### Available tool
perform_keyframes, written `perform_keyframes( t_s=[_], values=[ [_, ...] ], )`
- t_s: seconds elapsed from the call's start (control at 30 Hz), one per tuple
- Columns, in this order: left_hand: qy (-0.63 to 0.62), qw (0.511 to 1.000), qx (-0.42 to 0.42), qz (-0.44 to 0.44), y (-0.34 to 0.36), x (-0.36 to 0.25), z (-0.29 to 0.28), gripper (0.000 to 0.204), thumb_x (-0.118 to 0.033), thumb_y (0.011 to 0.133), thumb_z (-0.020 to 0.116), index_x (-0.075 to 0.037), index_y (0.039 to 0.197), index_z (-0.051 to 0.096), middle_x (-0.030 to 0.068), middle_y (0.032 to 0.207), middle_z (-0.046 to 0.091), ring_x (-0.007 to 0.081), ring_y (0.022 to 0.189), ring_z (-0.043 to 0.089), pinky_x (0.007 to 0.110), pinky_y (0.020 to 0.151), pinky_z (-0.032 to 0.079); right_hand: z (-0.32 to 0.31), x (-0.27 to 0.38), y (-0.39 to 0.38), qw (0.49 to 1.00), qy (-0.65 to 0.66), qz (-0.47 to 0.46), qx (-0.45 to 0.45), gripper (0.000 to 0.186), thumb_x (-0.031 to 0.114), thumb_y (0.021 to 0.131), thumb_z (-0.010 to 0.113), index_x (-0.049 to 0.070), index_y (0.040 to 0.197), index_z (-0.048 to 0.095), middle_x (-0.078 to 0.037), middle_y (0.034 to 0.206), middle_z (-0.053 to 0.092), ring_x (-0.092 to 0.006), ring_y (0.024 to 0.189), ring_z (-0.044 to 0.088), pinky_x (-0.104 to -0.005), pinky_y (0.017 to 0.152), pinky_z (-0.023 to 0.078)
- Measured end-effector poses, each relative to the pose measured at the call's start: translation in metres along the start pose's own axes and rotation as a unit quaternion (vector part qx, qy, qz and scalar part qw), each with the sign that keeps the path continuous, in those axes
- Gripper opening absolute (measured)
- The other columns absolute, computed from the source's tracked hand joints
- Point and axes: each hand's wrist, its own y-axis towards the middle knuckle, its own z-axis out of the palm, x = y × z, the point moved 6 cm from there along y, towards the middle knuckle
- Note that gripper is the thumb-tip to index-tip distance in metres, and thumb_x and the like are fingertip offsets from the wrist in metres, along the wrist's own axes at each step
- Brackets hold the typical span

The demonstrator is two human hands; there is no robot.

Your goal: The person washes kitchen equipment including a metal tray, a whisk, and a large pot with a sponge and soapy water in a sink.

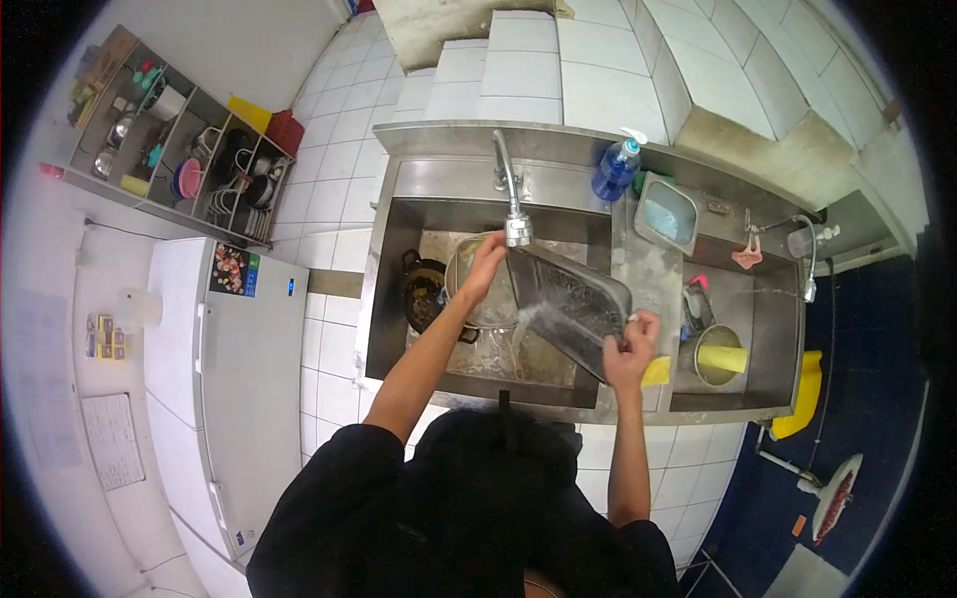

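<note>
A dark rectangular tray (563, 299) is held tilted under the chrome faucet (516, 224), with water spraying on it, over the left basin (389, 359). My left hand (482, 267) is closed on the tray's upper-left corner. My right hand (628, 344) grips its right end. Behind the tray sit a black two-handled pan (422, 294) and a round metal pot (462, 264), both partly hidden. A yellow cloth (655, 371) lies just right of my right hand.
Right basin (763, 384) holds a steel pot (715, 374) with a yellow item. On the counter are a blue bottle (613, 174) and steel container (665, 219). A shelf rack (169, 169) and white refrigerator (249, 389) stand left. Tiled steps (608, 70) rise behind.
</note>
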Motion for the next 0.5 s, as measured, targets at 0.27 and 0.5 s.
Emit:
perform_keyframes(
  t_s=[0.27,0.5],
  values=[
    [-0.222,0.924,-0.080,-0.301,-0.002,0.021,0.040,0.025,-0.020,0.101,0.046,-0.004,0.119,0.054,0.0100,0.101,0.062,0.0237,0.083,0.064,0.043,0.078,0.056,0.098,-0.011,-0.056,0.965,-0.107,-0.232,0.059,0.022,0.004,0.066,0.073,0.007,0.078,0.056,-0.010,0.098,0.054,-0.0266,0.072,0.054,-0.0372,0.058,0.045],
    [-0.147,0.957,-0.108,-0.226,-0.006,0.011,0.053,0.024,-0.017,0.101,0.044,-0.009,0.121,0.053,0.0065,0.101,0.062,0.0193,0.082,0.062,0.037,0.075,0.055,0.082,-0.025,-0.078,0.978,-0.120,-0.089,0.149,0.028,0.020,0.076,0.081,0.007,0.095,0.065,-0.014,0.110,0.053,-0.0284,0.080,0.058,-0.0366,0.069,0.052]
  ],
)
